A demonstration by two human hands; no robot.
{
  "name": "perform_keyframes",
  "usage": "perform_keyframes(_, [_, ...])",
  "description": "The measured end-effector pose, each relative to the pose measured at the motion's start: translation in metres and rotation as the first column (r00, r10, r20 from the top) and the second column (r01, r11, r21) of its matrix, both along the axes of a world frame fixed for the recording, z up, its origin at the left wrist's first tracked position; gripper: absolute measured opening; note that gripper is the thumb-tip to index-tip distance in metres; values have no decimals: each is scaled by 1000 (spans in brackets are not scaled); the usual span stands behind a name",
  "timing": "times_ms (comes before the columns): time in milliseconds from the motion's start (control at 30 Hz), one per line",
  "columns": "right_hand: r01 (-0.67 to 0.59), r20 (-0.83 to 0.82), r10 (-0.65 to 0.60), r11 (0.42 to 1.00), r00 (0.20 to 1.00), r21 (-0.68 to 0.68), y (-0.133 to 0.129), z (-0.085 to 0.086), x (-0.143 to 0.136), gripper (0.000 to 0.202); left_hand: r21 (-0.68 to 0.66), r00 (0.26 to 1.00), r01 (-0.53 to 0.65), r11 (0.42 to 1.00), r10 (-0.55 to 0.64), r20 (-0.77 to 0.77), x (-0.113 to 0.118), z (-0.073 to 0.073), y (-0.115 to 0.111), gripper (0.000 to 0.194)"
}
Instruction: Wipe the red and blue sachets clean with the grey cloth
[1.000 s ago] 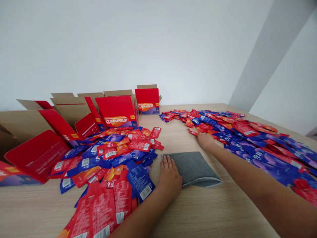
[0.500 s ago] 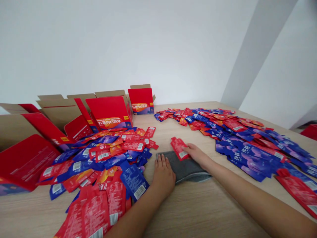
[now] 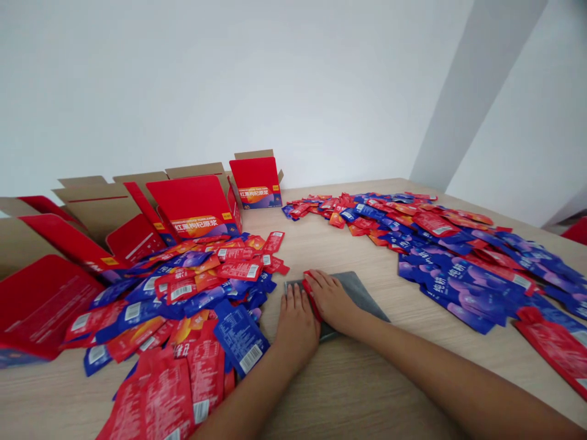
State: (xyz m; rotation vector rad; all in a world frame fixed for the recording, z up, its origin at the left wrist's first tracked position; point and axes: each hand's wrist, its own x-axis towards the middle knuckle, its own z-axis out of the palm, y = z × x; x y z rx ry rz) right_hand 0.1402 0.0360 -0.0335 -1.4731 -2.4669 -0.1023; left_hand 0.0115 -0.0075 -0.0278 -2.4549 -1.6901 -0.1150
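Observation:
A dark grey cloth lies flat on the wooden table. My left hand rests on its left part, fingers stretched out and lying flat. Beside it, my right hand lies over a red pouch, with its fingers extended across the top. Most of that pouch is hidden under the right hand; a red strip shows between the two hands. To the left, a pile of red and blue pouches reaches close to the cloth.
Open red boxes stand along the left and back left, one red box farther back. A long spread of red and blue pouches covers the right side. The table meets a white wall behind.
My right hand has moved left and down, bringing the red pouch onto the cloth next to my left hand. Its fingers now lie over the pouch, and the cloth looks flatter.

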Motion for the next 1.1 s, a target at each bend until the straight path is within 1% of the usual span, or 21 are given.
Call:
perform_keyframes(67, [24,40,-25,999,999,25,1,-3,14,47,-26,1000,-6,1000,6,8,0,1,0,56])
perform_keyframes(233, [132,106,-143,986,984,104,5,-10,57,46,-88,1000,-8,996,10,24,1,4,1,58])
perform_keyframes(300, [126,107,-139,985,985,122,6,-9,66,45,-79,999,-18,997,20,27,2,6,1,57])
perform_keyframes(367, [93,82,-105,985,991,145,6,-4,69,43,-67,999,-23,998,25,34,2,6,1,56])
perform_keyframes(467, [74,30,-81,979,996,188,4,12,64,40,-65,999,-10,998,12,43,2,4,1,56])
perform_keyframes(567, [114,-49,-107,972,993,203,0,36,51,40,-27,999,-6,1000,8,43,1,-1,2,56])
perform_keyframes(600, [112,-94,-94,973,991,201,-1,45,46,41,-5,999,-8,1000,8,42,0,-2,2,55])
perform_keyframes(700, [37,-244,11,980,970,193,-2,65,29,43,31,999,0,1000,-1,37,0,-5,2,55])
perform_keyframes(767, [-6,-282,57,984,958,180,0,69,20,43,11,1000,2,1000,-3,30,0,-4,3,56])
perform_keyframes(800, [-15,-267,58,987,962,162,2,67,16,44,0,1000,2,1000,-2,25,1,-4,3,56])
perform_keyframes(867, [-18,-187,38,995,982,103,5,57,9,43,-5,1000,1,1000,-1,19,1,-4,3,55])
perform_keyframes(967, [22,-39,-21,1000,999,21,9,27,2,44,8,1000,-3,1000,3,24,1,-5,4,55])
perform_keyframes(1033, [61,7,-61,998,998,22,11,6,-1,47,6,1000,-9,1000,9,19,1,-6,3,56])
perform_keyframes(1100, [41,15,-42,997,999,72,13,-11,-1,49,2,1000,-11,1000,11,7,1,-6,3,56])
